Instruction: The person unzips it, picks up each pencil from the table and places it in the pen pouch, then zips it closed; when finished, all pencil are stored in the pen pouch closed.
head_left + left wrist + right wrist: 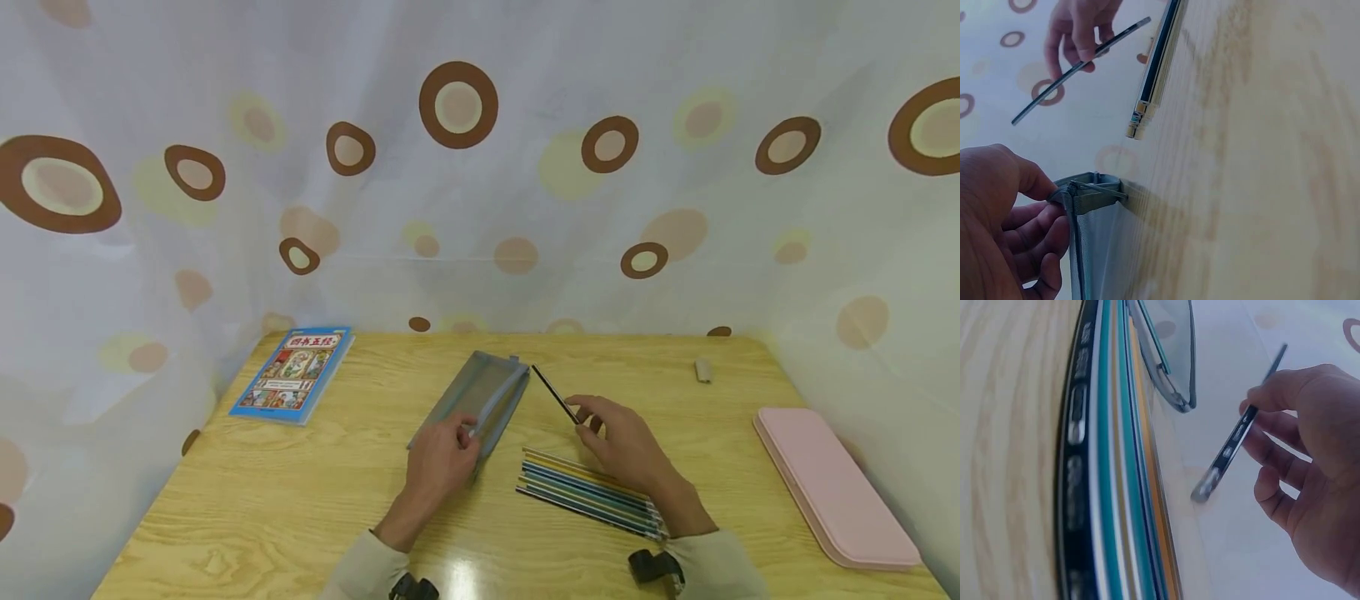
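Observation:
With thumb and fingers my left hand (444, 458) pinches the edge of a grey mesh zip pouch (468, 387), which lies slanted on the table. The left wrist view shows the pinched corner of the pouch (1094, 190) close up. My right hand (626, 437) holds a dark pencil (553, 392) between thumb and fingertips, raised above the table to the right of the pouch. Below that hand lies a row of pencils (577, 492) in black, teal, yellow and white, side by side; the right forearm covers part of their right end.
A blue-covered book (296, 375) lies at the back left of the table (285, 500). A pink case (832, 487) is at the right edge, with a small beige eraser-like block (702, 371) behind it. A patterned curtain (517, 192) encloses the table's back and sides.

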The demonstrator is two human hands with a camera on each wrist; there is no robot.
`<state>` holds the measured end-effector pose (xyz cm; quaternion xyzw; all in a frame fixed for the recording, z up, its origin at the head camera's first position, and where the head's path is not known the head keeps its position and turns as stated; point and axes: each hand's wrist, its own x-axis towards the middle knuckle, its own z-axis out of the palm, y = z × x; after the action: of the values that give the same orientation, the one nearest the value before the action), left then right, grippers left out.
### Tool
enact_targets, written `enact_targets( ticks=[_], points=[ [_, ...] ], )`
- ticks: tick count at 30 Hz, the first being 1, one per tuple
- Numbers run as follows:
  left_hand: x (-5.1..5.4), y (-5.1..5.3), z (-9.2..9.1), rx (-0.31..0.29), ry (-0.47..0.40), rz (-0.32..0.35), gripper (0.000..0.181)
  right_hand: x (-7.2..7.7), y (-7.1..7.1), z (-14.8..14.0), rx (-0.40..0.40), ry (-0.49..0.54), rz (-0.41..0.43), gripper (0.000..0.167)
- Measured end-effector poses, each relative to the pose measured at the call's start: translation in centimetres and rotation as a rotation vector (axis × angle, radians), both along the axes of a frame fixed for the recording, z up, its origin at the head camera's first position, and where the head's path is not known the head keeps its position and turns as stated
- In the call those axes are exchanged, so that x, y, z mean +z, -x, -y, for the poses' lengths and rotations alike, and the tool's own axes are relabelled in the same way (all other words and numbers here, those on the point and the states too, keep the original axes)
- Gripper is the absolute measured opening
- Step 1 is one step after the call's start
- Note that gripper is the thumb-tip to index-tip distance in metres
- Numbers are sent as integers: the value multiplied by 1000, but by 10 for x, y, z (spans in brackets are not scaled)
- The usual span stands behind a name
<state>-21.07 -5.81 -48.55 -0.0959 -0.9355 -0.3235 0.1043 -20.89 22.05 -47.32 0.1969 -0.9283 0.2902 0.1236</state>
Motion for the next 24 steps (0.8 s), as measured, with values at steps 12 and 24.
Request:
enact_targets(
  ticks=[12, 24],
  points=[
    [0, 0, 0, -12, -25, -12, 24, 5, 10, 23, -154, 497, 455, 48],
    [2, -1, 0, 26, -3, -19, 24, -10, 25, 53, -170, 649, 642, 55]
  ],
)
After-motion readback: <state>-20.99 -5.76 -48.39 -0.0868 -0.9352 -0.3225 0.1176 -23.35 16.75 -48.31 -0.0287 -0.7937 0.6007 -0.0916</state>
